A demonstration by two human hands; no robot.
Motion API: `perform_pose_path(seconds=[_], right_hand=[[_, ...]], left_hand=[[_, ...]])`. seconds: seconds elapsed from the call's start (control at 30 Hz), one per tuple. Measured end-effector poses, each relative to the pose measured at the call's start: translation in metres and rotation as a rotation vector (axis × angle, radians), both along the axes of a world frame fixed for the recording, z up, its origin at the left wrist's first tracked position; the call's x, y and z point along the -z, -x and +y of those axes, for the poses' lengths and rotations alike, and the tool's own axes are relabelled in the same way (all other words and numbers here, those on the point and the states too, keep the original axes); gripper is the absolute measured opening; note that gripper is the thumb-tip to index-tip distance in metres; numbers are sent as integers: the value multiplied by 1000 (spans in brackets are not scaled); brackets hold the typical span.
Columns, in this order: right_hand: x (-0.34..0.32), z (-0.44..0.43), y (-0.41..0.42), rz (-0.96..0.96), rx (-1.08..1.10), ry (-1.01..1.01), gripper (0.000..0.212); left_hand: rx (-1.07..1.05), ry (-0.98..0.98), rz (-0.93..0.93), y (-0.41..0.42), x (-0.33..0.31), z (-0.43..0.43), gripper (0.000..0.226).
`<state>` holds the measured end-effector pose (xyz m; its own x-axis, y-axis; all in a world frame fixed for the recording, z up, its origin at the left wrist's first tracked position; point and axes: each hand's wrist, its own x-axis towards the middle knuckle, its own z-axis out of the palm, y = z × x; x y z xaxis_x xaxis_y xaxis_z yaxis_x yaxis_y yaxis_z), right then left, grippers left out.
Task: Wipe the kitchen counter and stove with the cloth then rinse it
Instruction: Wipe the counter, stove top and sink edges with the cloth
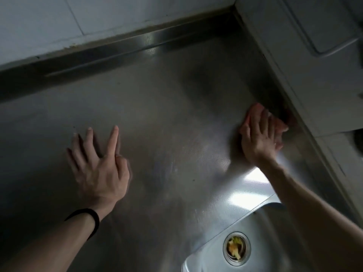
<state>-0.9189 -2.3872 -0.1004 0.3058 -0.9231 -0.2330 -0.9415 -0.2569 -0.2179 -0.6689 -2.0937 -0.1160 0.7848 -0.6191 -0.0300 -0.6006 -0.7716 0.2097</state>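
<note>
The steel counter (167,114) met a white appliance (314,65) on the right, with a sink (261,222) nearer. The left hand (100,171) lay flat, fingers spread, holding nothing. The right hand (257,140) pressed straight fingers on a pink cloth (281,127), which lay on the counter just beside the appliance.

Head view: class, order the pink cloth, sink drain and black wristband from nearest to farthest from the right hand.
1. Pink cloth, under the right hand.
2. Sink drain, lower right.
3. Black wristband, at far left.
</note>
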Motion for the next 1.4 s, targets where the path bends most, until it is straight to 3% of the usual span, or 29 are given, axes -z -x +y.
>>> perform_pose_path(seconds=[0.13, 0.33, 0.5, 0.7, 0.83, 0.97, 1.1, 1.27, 1.4], right_hand=[[-9, 116, -25, -30, -276, 75, 62], [7, 345, -23, -97, -537, -29, 73], [4, 269, 6, -107, -553, 59, 68], [-1, 56, 74, 68, -179, 8, 69], [9, 7, 96, 47, 1, -18, 72], [9, 38, 67, -37, 140, 12, 69], [-8, 149, 28, -50, -121, 104, 68], [1, 347, -11, -150, -333, 9, 74], [-2, 370, -11, -108, -401, -8, 75]], left_hand=[[-3, -11, 3, 1, -3, -2, 71], [8, 1, -27, 0, 3, 1, 72], [18, -6, -32, -1, 3, 0, 72], [20, -14, -36, -2, 7, 2, 72], [38, -15, -35, -6, 11, 2, 71], [45, 2, -65, -6, 16, 3, 70], [41, 18, -77, -6, 18, 1, 68], [55, 74, -77, -7, 21, 4, 67], [44, 97, -57, -5, 16, 4, 68]])
